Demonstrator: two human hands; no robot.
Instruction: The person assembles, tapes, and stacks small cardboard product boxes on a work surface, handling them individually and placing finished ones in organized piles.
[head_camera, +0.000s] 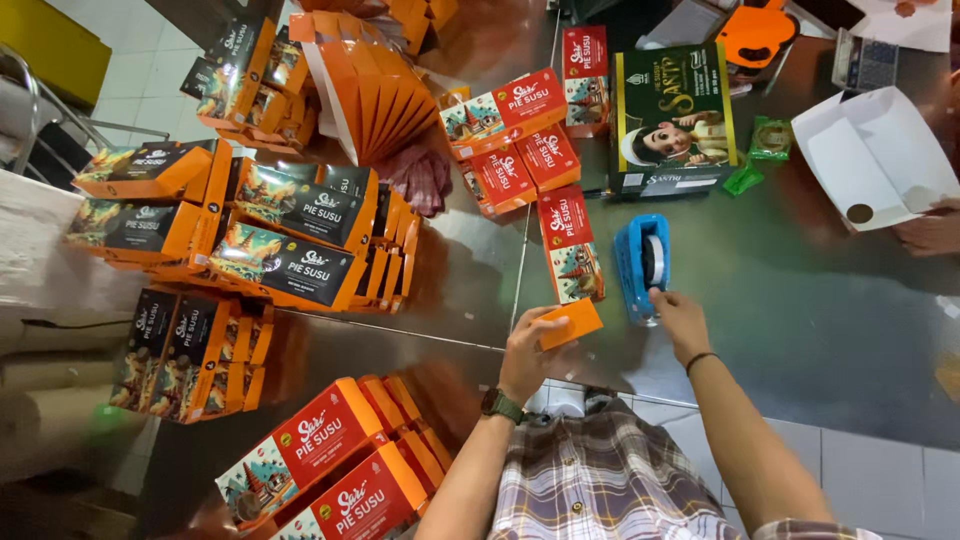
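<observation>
My left hand (527, 352) holds a small orange box (571, 322) above the near edge of the steel table (800, 300). A dark watch sits on that wrist. My right hand (680, 322) reaches to the near end of a blue tape dispenser (641, 264) and touches it at the tape edge. A red box with a temple picture (571, 245) lies just left of the dispenser. Several more red boxes (520, 140) lie farther back on the table.
Stacks of orange-and-black boxes (290, 240) fill the left side. Red boxes (330, 470) are piled at the lower left. A large dark green box with a cartoon figure (672, 118) stands behind the dispenser. Another person's hand (930, 232) holds a flat white carton (872, 155) at the right.
</observation>
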